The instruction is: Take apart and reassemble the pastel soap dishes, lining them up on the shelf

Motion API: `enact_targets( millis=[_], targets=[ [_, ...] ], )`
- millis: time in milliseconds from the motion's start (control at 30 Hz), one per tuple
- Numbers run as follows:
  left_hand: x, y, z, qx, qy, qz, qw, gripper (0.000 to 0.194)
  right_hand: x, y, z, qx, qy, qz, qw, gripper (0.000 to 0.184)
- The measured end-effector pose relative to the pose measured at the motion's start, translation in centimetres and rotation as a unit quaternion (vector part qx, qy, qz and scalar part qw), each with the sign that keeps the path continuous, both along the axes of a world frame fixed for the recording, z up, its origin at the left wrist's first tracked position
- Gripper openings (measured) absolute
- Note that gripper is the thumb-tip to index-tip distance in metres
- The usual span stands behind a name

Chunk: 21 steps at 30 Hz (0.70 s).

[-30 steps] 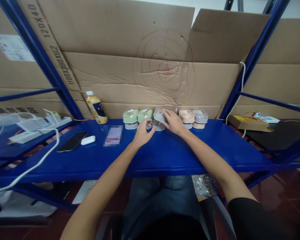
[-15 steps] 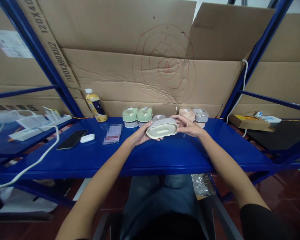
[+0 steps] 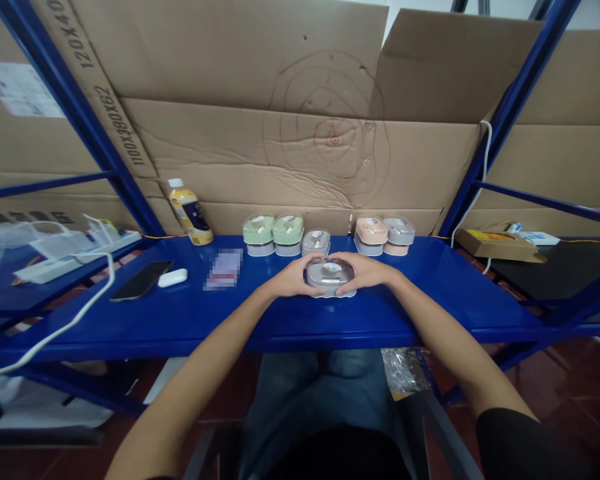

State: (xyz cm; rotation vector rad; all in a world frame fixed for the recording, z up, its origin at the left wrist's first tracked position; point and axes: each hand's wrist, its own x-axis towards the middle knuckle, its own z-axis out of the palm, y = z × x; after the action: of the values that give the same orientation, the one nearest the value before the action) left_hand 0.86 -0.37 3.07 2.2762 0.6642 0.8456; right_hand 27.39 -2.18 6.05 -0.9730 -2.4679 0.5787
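Observation:
A grey oval lidded plastic box (image 3: 331,281) sits on the blue tabletop in front of me, its shiny top facing up with a round label and a small bar on it. My left hand (image 3: 297,277) is wrapped round its left end and my right hand (image 3: 366,271) round its right end, thumbs at the near side. Just behind it stands a smaller-looking grey lidded box (image 3: 316,242). Two stacks topped with green boxes (image 3: 259,231) are at the back left. At the back right are a stack with a peach box (image 3: 371,231) on top and one with a grey box (image 3: 401,232) on top.
On the left lie a dark phone (image 3: 141,281), a white case (image 3: 173,277) and a blurred flat packet (image 3: 223,269). A yellow bottle (image 3: 191,212) stands against the cardboard backing (image 3: 220,147). Blue posts (image 3: 500,133) flank the table, and a white cable (image 3: 80,320) hangs at left.
Both hands have lowered the grey box toward me onto the table and turned it from underside showing to lid up. The grey box behind it now shows more.

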Motion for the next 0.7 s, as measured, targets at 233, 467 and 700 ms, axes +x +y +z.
enact_targets(
  millis=[233, 467, 700],
  targets=[
    [-0.3, 0.3, 0.4, 0.042, 0.069, 0.011, 0.997, 0.099, 2.2, 1.5, 0.5, -0.087, 0.086, -0.025, 0.992, 0.07],
    [-0.6, 0.8, 0.2, 0.082, 0.085, -0.014, 0.993, 0.088, 5.4, 2.4, 1.7, -0.221, 0.144, -0.044, 0.964, 0.051],
    [-0.2, 0.3, -0.1, 0.082, 0.115, 0.01, 0.99, 0.051, 6.1, 3.3, 1.5, -0.151, 0.258, -0.113, 0.948, 0.051]
  ],
)
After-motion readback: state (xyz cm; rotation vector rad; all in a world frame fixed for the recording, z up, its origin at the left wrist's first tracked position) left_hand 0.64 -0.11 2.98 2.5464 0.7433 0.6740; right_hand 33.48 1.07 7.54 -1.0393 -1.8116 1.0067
